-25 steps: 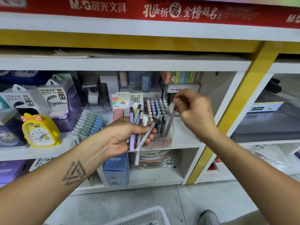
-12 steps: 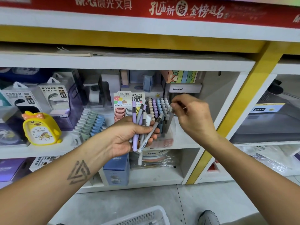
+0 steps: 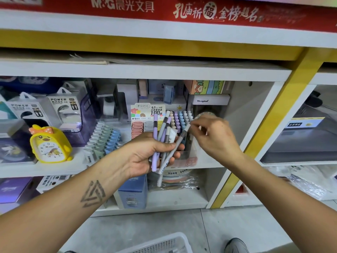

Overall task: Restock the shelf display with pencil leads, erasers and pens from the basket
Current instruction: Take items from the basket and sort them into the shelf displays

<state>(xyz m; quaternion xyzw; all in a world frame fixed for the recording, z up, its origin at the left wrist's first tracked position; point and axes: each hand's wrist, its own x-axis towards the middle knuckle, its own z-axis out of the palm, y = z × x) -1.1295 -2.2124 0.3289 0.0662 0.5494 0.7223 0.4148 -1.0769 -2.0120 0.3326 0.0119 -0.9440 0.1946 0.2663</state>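
My left hand grips a bundle of pens, purple and grey, in front of the middle shelf. One grey pen leans out to the right, and my right hand pinches its top end with thumb and fingertips. Just behind stands the pen display, a clear stand with rows of pastel caps. To its left is the pencil lead display with its pink and grey cases. The white basket sits on the floor at the bottom edge.
A yellow duck clock and power bank boxes fill the shelf's left side, with a rack of pastel clips between. A blue box stands on the lower shelf. A yellow post divides the bays. My shoe is near the basket.
My right hand set a grey pen down into the pen display, then came back left to the top of a grey pen in the bundle. My left hand stayed in place.
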